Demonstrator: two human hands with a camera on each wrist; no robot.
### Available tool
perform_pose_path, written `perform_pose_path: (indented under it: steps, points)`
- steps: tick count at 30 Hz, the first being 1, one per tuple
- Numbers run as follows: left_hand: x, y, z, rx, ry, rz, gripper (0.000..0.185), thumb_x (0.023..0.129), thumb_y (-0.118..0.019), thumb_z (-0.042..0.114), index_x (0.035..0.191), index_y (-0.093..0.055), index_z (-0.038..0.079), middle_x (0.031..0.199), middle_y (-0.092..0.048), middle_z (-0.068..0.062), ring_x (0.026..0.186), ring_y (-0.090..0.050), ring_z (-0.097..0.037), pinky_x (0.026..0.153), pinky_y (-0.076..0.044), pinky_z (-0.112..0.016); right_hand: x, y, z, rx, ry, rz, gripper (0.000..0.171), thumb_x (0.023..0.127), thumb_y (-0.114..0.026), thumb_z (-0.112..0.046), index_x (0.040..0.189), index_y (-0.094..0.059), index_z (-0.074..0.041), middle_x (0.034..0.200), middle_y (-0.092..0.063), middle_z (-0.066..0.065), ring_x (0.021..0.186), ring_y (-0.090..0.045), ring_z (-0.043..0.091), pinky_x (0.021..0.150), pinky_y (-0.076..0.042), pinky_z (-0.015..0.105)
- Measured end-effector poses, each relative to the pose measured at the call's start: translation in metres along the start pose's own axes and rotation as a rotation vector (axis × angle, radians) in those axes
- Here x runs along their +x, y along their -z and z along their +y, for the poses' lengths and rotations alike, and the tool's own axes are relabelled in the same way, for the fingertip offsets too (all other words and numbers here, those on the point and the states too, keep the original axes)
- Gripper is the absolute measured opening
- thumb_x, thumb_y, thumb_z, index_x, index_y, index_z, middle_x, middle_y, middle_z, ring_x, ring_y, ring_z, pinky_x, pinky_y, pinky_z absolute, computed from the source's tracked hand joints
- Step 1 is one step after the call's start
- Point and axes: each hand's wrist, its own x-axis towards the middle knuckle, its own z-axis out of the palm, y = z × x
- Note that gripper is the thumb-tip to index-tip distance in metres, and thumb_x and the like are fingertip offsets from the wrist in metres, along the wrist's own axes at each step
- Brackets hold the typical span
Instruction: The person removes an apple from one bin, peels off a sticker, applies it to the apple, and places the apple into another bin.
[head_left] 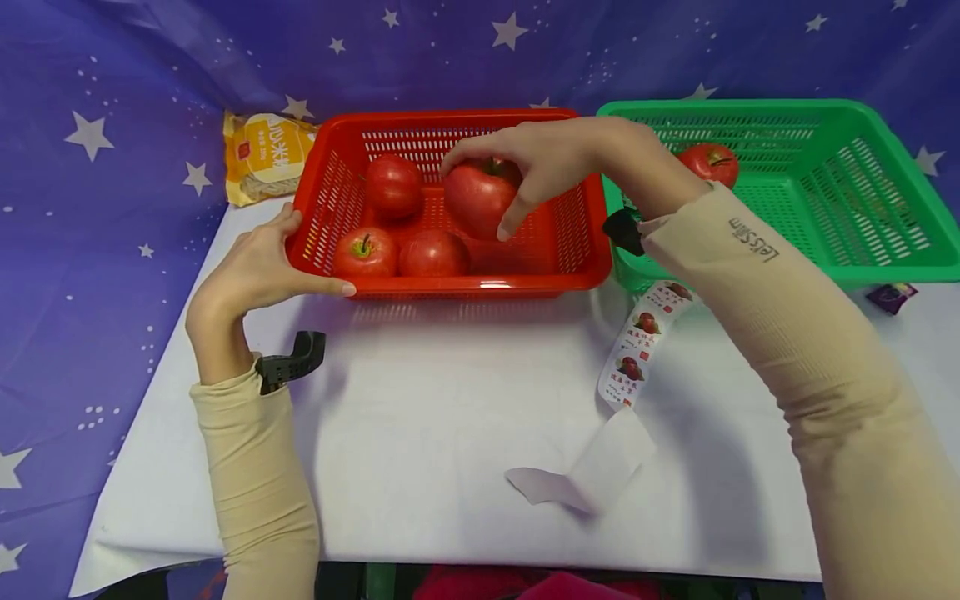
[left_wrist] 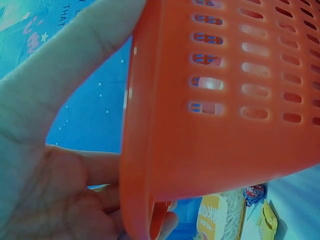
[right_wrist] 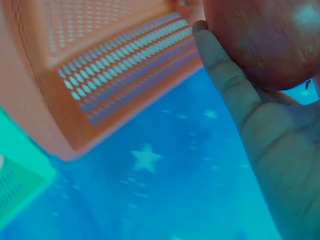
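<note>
In the head view, my right hand (head_left: 551, 158) holds a red apple (head_left: 476, 200) over the red basket (head_left: 480, 286), with thumb and fingers on its opposite sides. The right wrist view shows this apple (right_wrist: 265, 40) against the fingers. My left hand (head_left: 251, 262) grips the left end of the red basket. Its thumb lies along the front rim, and in the left wrist view other fingers reach round the basket's rim (left_wrist: 137, 125). Three more apples sit in the left and middle of the basket, one of them (head_left: 365, 252) at the front left corner.
A green basket (head_left: 787, 273) stands to the right, with one apple (head_left: 708, 162) in it. A strip of apple stickers (head_left: 637, 354) and its curled white backing (head_left: 607, 454) lie in front. A yellow packet (head_left: 266, 158) is at back left; a small dark packet (head_left: 892, 296) lies right.
</note>
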Motion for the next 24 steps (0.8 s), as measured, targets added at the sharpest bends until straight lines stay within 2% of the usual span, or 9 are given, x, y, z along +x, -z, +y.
perform_pose_path:
  steps: [7, 12, 17, 24]
  points:
    - [0.000, 0.000, 0.001, 0.007, -0.001, -0.006, 0.120, 0.069, -0.081, 0.054, 0.153, -0.012, 0.002, 0.152, -0.031, -0.025, 0.122, -0.042, -0.040, 0.093, -0.042, -0.057, -0.049, -0.021, -0.024, -0.124, 0.123, 0.083, 0.080, 0.077, -0.080, -0.021, 0.144, -0.037, -0.031, 0.139, -0.040, -0.002, 0.126, -0.039, 0.018, 0.098, -0.044, 0.044]
    - [-0.001, 0.001, 0.000, 0.014, -0.005, -0.009, 0.121, 0.068, -0.081, 0.054, 0.153, -0.012, 0.002, 0.155, -0.027, -0.024, 0.125, -0.041, -0.042, 0.095, -0.040, -0.058, -0.075, -0.044, -0.031, -0.106, 0.205, 0.142, 0.079, 0.073, -0.082, -0.014, 0.139, -0.044, -0.034, 0.134, -0.043, -0.002, 0.123, -0.043, 0.018, 0.095, -0.046, 0.042]
    - [-0.001, 0.000, -0.001, 0.016, 0.001, -0.008, 0.121, 0.068, -0.080, 0.055, 0.153, -0.011, 0.003, 0.157, -0.022, -0.023, 0.130, -0.037, -0.043, 0.098, -0.039, -0.059, -0.085, -0.076, -0.026, -0.074, 0.254, 0.137, 0.080, 0.073, -0.082, -0.018, 0.140, -0.043, -0.038, 0.132, -0.044, -0.003, 0.118, -0.049, 0.014, 0.092, -0.050, 0.036]
    - [-0.001, -0.001, -0.001, 0.015, -0.002, -0.009, 0.122, 0.068, -0.080, 0.056, 0.153, -0.010, 0.003, 0.160, -0.013, -0.019, 0.136, -0.032, -0.044, 0.102, -0.035, -0.061, -0.083, -0.120, -0.001, 0.023, 0.291, 0.128, 0.081, 0.073, -0.080, -0.014, 0.143, -0.042, -0.032, 0.136, -0.043, -0.002, 0.122, -0.048, 0.014, 0.094, -0.049, 0.036]
